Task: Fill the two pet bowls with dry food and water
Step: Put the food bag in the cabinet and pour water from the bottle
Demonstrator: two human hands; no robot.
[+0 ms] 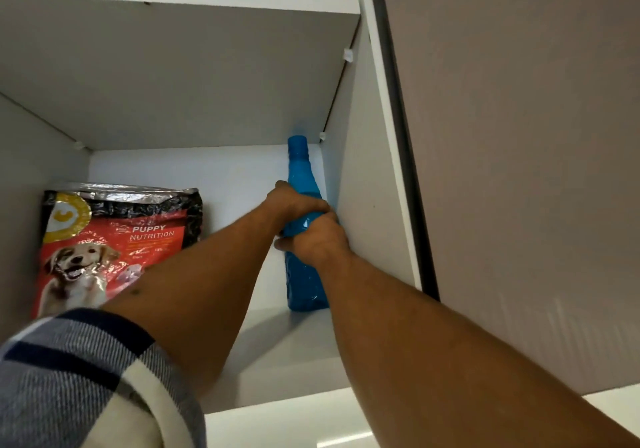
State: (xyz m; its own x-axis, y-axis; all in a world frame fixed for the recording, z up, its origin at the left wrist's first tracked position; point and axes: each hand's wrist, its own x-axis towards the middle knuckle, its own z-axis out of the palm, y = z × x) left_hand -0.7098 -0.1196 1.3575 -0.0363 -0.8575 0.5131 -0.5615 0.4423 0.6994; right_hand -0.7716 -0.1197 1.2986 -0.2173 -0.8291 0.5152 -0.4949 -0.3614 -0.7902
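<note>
A tall blue plastic bottle [304, 277] stands upright at the right end of a white cupboard shelf [277, 350], close to the side wall. Both my hands are wrapped around its middle: my left hand [294, 205] grips from the left and above, my right hand [318, 239] just below it from the right. A red and black bag of puppy food [114, 243] with a dog picture stands at the left of the same shelf, partly hidden by my left forearm. No pet bowls are in view.
An upper shelf [180, 0] closes the compartment from above. The cupboard's right side panel [367, 187] sits right beside the bottle. An open grey door [519, 170] fills the right of the view.
</note>
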